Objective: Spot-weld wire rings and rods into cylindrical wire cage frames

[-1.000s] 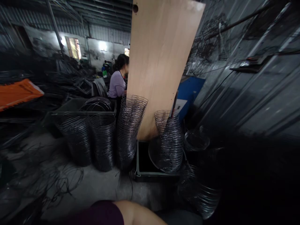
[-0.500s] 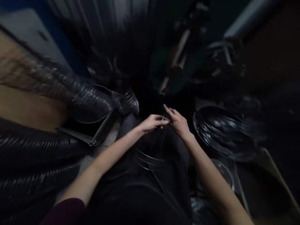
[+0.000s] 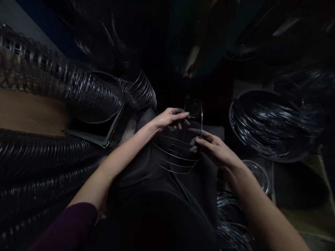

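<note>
Above my lap, a curved thin metal wire frame of several bent wires hangs beneath and between my hands. My left hand is closed in a pinch at its upper left part, though the exact grip is hard to see in the dark. Thumb and fingers of my right hand pinch an upright arched wire on the right side. Just beyond the hands is a dark machine part with a pale bar, mostly lost in shadow.
To the left, long stacks of wire rings lie beside cardboard and a grey tray. A basin of bent wires stands at right, with a clear round dish and more wire pieces below it.
My right hand has moved down and right, away from my left hand. The arched wire now shows upright between them. The view has shifted and is less blurred.
</note>
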A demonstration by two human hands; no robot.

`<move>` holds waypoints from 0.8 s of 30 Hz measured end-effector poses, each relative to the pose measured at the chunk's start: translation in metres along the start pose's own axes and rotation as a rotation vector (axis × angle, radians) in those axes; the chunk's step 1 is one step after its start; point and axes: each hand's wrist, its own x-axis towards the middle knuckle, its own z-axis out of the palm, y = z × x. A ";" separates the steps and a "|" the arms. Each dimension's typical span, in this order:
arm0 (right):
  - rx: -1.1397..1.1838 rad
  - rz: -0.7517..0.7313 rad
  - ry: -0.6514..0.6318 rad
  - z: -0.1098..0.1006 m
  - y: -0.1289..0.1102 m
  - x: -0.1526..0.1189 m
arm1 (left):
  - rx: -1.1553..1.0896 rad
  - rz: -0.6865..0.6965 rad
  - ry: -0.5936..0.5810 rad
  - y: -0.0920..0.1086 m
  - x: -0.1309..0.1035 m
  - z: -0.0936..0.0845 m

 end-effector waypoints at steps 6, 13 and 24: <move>-0.074 0.153 -0.214 0.020 -0.017 0.021 | 0.393 0.179 -0.026 0.008 -0.024 -0.005; -0.035 0.166 -0.029 0.017 -0.025 0.038 | 1.095 0.425 -0.022 -0.068 -0.128 -0.022; -0.129 0.021 0.011 0.028 -0.036 0.033 | 1.321 0.607 0.035 -0.068 -0.086 -0.024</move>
